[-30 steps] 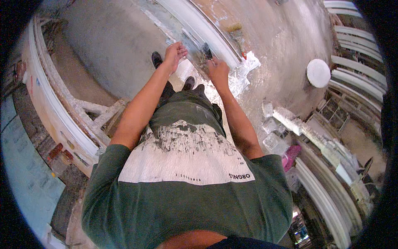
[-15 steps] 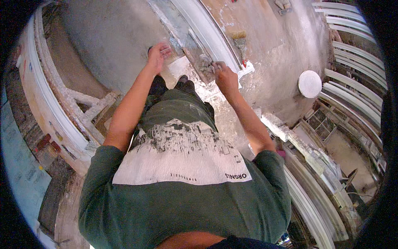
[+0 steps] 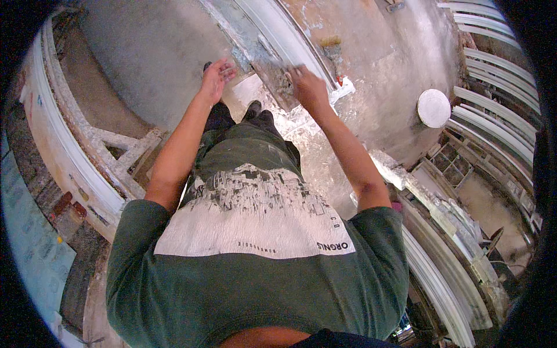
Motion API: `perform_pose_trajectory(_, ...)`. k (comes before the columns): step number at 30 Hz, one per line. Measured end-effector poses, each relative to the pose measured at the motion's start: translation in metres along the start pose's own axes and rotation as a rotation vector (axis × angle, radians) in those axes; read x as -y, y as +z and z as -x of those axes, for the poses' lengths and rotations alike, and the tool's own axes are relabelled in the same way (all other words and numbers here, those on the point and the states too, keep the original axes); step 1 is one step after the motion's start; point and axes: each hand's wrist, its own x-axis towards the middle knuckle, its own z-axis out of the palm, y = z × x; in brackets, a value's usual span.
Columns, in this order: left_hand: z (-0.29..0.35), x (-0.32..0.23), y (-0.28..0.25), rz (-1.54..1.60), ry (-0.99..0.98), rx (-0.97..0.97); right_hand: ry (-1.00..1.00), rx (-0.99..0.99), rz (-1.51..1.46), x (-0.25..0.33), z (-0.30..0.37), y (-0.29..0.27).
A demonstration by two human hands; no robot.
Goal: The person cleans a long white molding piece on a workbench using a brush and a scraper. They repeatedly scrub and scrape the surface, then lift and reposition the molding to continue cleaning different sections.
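Note:
My left hand [image 3: 216, 81] hovers by the left side of a long, dirty bench strip [image 3: 255, 55], its fingers loosely apart and nothing visible in them. Over the near end of that strip, my right hand [image 3: 308, 88] has its fingers curled in, blurred by motion. Whatever they pinch, if anything, I cannot make out. Grey, lumpy material [image 3: 279, 81] lies on the strip just left of the right hand. Beyond it runs a long white moulding [image 3: 284, 32], its near end close to my right hand. A small red and white object [image 3: 342, 86] sits at that end.
A yellowish brush-like piece [image 3: 331, 42] lies past the moulding. To the right stands a round white-topped container [image 3: 434, 108]. White moulding lengths [image 3: 499, 75] are racked at far right. Another long white moulding [image 3: 58, 139] curves along the left bench. White-splattered floor [image 3: 301, 129] shows below.
My right hand has shifted slightly left and away from me along the strip, and is now blurred. My left hand stays nearly in place, fingers still apart. The view has shifted a little.

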Motion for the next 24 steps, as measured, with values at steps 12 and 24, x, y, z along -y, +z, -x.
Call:
perform_pose_trajectory(12, 0.009, -0.004, -0.030, 0.073, 0.043, 0.029, 0.000, -0.018, -0.032, 0.009, -0.054, 0.002)
perform_pose_trajectory(24, 0.036, -0.035, -0.033, 0.064, 0.088, -0.014, 0.442, -0.262, -0.600, 0.025, -0.012, 0.025)
